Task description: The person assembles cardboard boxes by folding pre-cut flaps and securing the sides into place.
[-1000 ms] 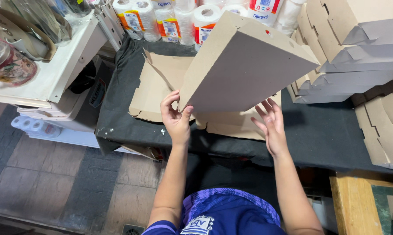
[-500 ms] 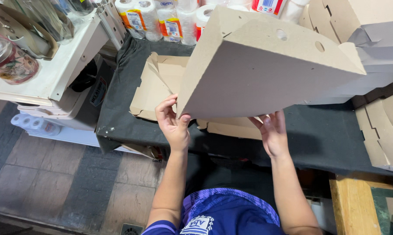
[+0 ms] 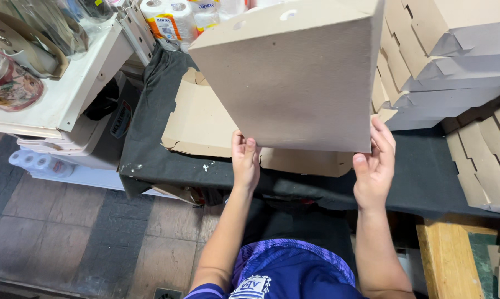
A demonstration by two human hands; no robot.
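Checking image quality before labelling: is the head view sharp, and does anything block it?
Head view: evenly lit, no glare; the folded cardboard box is sharp, held up by the left hand and right hand, blocking the table behind it; edges bend slightly.

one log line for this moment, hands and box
left hand: holds folded cardboard box at lower left corner | right hand: holds lower right corner | box: lifted, tilted, above flat cardboard blanks on black table

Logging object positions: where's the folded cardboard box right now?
In the head view the folded cardboard box is held up centre frame, left hand and right hand at its lower corners, above the flat cardboard sheets on the black table.
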